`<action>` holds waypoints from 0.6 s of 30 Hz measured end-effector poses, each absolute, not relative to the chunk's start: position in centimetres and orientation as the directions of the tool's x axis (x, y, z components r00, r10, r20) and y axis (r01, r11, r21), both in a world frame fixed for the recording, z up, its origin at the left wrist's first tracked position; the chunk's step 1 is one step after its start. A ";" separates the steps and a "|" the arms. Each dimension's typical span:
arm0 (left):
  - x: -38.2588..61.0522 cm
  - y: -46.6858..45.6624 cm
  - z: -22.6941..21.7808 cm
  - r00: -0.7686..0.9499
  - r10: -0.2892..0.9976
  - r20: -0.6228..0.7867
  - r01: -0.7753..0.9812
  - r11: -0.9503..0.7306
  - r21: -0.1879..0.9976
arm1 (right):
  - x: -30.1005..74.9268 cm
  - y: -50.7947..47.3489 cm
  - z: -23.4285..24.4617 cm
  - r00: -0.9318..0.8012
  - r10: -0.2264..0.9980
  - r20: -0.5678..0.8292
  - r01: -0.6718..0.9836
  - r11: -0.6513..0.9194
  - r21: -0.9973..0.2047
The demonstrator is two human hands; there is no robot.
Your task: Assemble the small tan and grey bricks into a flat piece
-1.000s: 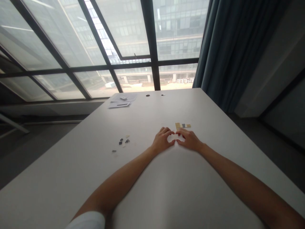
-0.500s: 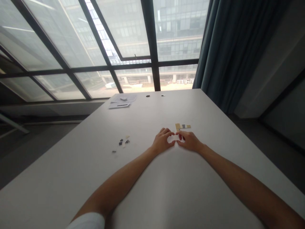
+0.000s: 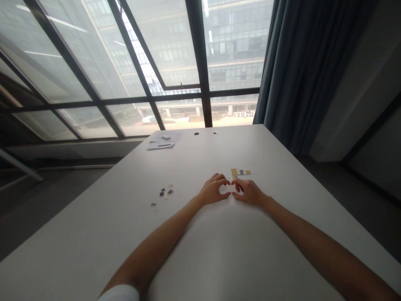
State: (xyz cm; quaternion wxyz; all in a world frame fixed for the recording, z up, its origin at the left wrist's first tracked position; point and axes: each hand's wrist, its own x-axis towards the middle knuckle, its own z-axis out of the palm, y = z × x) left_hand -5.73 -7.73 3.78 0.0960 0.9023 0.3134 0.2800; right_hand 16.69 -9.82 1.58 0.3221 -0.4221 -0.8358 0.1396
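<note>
Near the middle of the white table (image 3: 203, 234), my left hand (image 3: 216, 189) and my right hand (image 3: 249, 192) meet with thumbs and forefingers curled toward each other. A small pale patch shows between their fingertips. I cannot make out what it is against the white tabletop. Just beyond my right hand lies a flat yellow, white and grey piece (image 3: 240, 172) made up of small blocks, its near part hidden by the fingers. To the left of my left hand, several small dark pieces (image 3: 162, 194) and pale pieces (image 3: 170, 184) are scattered.
One small grey piece (image 3: 153, 204) lies apart from the scattered ones. Papers (image 3: 161, 145) with a small white object (image 3: 166, 137) rest at the far left of the table. A dark round spot (image 3: 196, 133) is near the back edge. Windows and a blue curtain (image 3: 285, 83) stand beyond.
The whole view has shifted slightly, so the table and things appear lower. My hands keep nearly the same pose, fingertips together.
</note>
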 end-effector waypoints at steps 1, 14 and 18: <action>-5.8 -7.7 4.2 0.654 0.614 0.441 0.505 -0.789 0.349 | 16.7 -9.9 1.9 -0.436 0.792 0.427 0.606 0.610 -0.510; -3.0 -6.7 5.6 0.644 0.662 0.384 0.564 -0.749 0.347 | 19.3 -8.6 4.0 -0.477 0.815 0.329 0.635 0.579 -0.512; -1.7 -6.8 4.1 0.629 0.705 0.329 0.603 -0.709 0.366 | 20.0 -8.8 2.9 -0.444 0.857 0.263 0.681 0.513 -0.522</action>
